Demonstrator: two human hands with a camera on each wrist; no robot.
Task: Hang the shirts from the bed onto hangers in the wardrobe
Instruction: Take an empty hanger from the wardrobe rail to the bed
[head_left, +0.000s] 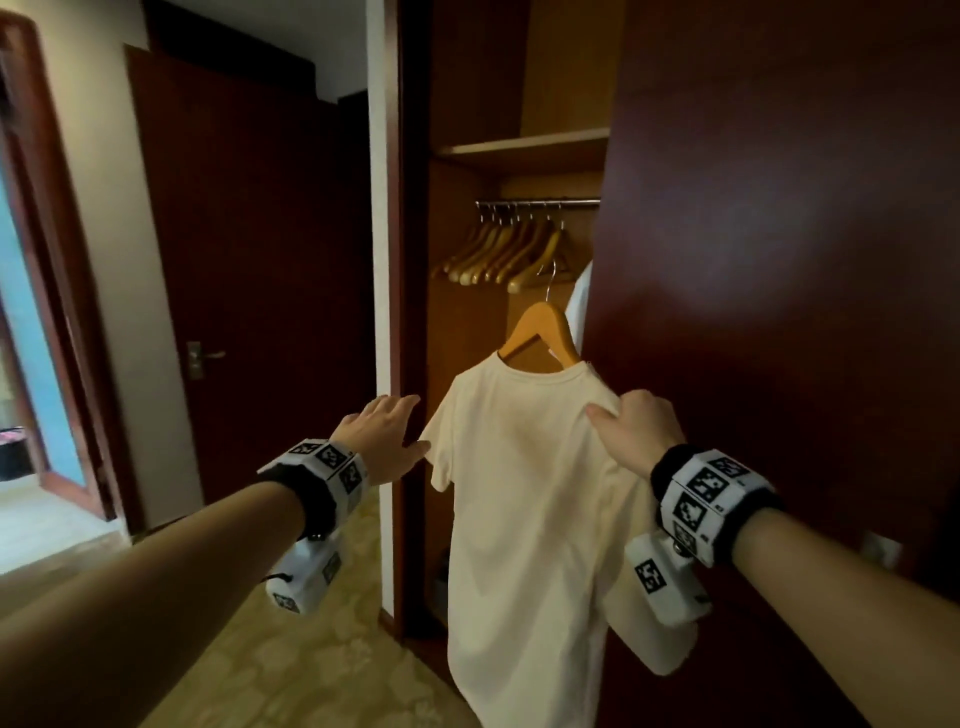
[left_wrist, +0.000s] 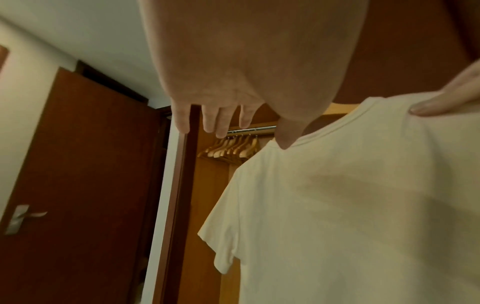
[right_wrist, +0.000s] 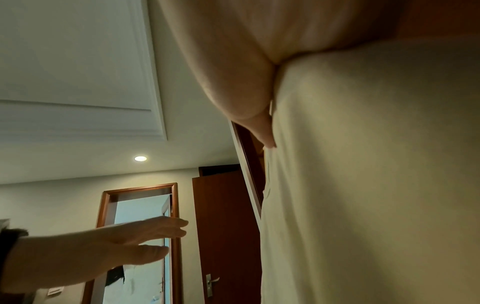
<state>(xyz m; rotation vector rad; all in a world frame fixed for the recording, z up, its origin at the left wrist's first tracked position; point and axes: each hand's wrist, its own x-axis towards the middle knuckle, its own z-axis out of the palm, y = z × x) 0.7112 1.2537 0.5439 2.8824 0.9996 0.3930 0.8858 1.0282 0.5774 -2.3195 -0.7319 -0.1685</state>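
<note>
A cream T-shirt (head_left: 530, 493) hangs on a wooden hanger (head_left: 545, 332) in front of the open wardrobe. My right hand (head_left: 631, 431) grips the shirt's right shoulder over the hanger arm, thumb on the cloth. The same shirt (left_wrist: 350, 205) fills the left wrist view, and the shirt (right_wrist: 376, 174) covers the right half of the right wrist view. My left hand (head_left: 387, 434) is open with fingers straight, beside the shirt's left sleeve and just off the wardrobe's left edge. Inside, several empty wooden hangers (head_left: 511, 252) hang on a metal rail (head_left: 540, 202).
The dark sliding wardrobe door (head_left: 779, 260) stands on the right, and a white garment (head_left: 579, 299) peeks out behind its edge. A shelf (head_left: 524, 150) sits above the rail. A dark room door (head_left: 249, 270) with a handle is on the left, over patterned carpet (head_left: 311, 665).
</note>
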